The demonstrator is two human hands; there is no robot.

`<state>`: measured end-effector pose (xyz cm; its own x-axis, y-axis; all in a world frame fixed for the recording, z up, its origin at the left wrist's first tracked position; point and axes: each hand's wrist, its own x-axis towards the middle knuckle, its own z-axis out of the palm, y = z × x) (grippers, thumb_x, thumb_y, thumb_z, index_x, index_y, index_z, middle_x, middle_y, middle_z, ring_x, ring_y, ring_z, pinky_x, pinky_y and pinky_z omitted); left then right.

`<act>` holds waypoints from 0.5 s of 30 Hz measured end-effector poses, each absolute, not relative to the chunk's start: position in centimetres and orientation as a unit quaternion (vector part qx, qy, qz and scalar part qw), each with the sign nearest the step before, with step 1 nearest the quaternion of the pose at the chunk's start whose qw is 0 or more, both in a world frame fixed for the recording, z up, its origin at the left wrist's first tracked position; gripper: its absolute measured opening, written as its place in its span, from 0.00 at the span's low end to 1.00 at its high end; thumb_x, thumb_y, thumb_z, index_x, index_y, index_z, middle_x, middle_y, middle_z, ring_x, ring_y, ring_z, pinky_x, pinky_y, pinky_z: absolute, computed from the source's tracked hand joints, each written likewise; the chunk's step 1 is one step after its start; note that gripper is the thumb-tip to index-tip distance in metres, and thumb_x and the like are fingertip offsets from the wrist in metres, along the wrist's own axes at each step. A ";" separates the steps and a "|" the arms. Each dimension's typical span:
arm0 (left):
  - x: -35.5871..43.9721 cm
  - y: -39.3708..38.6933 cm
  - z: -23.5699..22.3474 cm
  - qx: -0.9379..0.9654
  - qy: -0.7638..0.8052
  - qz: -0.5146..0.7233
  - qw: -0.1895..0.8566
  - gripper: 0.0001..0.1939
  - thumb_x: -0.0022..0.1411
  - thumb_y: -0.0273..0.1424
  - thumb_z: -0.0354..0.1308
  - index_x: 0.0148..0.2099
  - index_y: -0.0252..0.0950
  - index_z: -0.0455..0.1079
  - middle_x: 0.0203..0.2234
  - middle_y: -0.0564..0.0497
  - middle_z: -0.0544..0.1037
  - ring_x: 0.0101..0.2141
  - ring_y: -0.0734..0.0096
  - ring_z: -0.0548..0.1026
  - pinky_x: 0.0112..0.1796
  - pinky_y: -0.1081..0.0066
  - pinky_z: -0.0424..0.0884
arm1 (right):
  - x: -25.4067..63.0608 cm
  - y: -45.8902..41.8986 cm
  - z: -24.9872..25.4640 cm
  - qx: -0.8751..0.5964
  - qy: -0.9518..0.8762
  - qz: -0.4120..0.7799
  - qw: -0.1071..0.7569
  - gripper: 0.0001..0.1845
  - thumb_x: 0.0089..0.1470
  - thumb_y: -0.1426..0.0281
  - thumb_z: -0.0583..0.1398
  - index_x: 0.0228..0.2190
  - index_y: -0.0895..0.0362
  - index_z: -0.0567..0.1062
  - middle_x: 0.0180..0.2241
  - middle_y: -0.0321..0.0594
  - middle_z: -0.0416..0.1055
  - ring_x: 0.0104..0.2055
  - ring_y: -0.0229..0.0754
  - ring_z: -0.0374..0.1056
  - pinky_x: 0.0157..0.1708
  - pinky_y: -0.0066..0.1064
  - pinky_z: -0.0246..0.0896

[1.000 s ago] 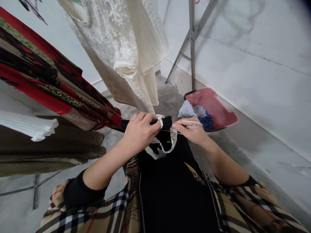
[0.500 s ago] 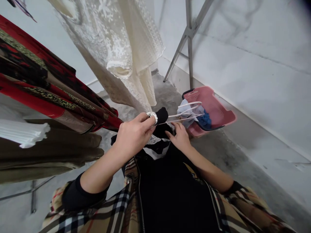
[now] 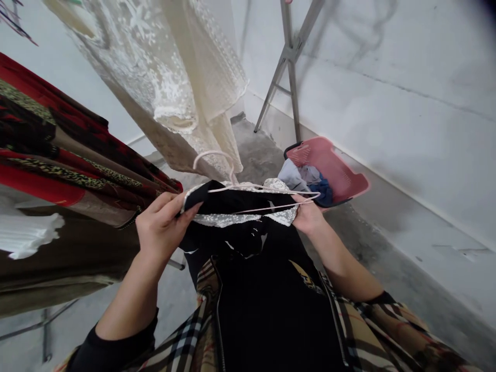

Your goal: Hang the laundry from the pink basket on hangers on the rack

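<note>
A black garment with white lace edging is stretched between my two hands in front of my body. My left hand pinches its black and lace edge at the left end. At the opposite end, my right hand is closed on the lace edge, close to the tip of a pale pink clothes hanger. The hanger lies across the garment's opening, its left end inside the cloth and its right end sticking out past the lace. Its hook points up and curves left. My right fingertips are partly hidden.
A pink basket with white and blue clothes stands on the floor at right, beside the wall. A cream lace dress hangs ahead. Red and black patterned clothes hang at left. A metal stand leans near the wall.
My hands have spread apart, left hand leftward and right hand rightward, opening out the bunched garment. The hanger has turned: its hook now stands up and its body lies across the opening.
</note>
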<state>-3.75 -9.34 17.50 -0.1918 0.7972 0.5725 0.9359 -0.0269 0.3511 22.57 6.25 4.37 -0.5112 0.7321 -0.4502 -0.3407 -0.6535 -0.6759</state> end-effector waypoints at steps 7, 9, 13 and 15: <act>-4.6 -10.2 16.4 -0.597 -0.689 -0.392 0.126 0.12 0.55 0.30 0.66 0.43 0.45 0.77 0.29 0.53 0.76 0.29 0.70 0.73 0.34 0.71 0.68 | 22.8 5.8 7.6 -0.324 -0.245 0.862 0.303 0.14 0.42 0.70 0.56 0.33 0.58 0.75 0.28 0.45 0.78 0.38 0.52 0.75 0.42 0.47 0.70; -4.5 -10.4 16.4 -0.601 -0.686 -0.381 0.152 0.12 0.55 0.31 0.66 0.44 0.43 0.76 0.28 0.53 0.76 0.28 0.71 0.72 0.31 0.72 0.67 | 22.7 5.8 7.7 -0.329 -0.230 0.863 0.307 0.14 0.42 0.71 0.56 0.34 0.59 0.75 0.29 0.45 0.78 0.37 0.51 0.75 0.41 0.46 0.70; -4.0 -11.2 17.1 -0.644 -0.649 -0.365 0.175 0.13 0.56 0.32 0.66 0.45 0.41 0.75 0.29 0.54 0.77 0.27 0.74 0.73 0.30 0.74 0.69 | 22.2 6.0 6.9 -0.363 -0.214 0.830 0.366 0.14 0.41 0.72 0.58 0.35 0.58 0.75 0.27 0.41 0.77 0.34 0.48 0.74 0.39 0.41 0.70; -3.6 -11.8 17.4 -0.672 -0.641 -0.344 0.142 0.15 0.57 0.34 0.65 0.48 0.40 0.74 0.31 0.53 0.77 0.27 0.74 0.74 0.32 0.75 0.70 | 22.2 6.4 6.2 -0.409 -0.223 0.779 0.420 0.15 0.39 0.72 0.61 0.34 0.58 0.75 0.26 0.38 0.76 0.31 0.45 0.73 0.35 0.37 0.68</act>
<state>-3.62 -11.82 17.44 -0.0572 0.7636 0.6431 0.9583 -0.1388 0.2500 22.23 6.35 6.22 -0.3122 0.8367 -0.4500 -0.4714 -0.5477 -0.6913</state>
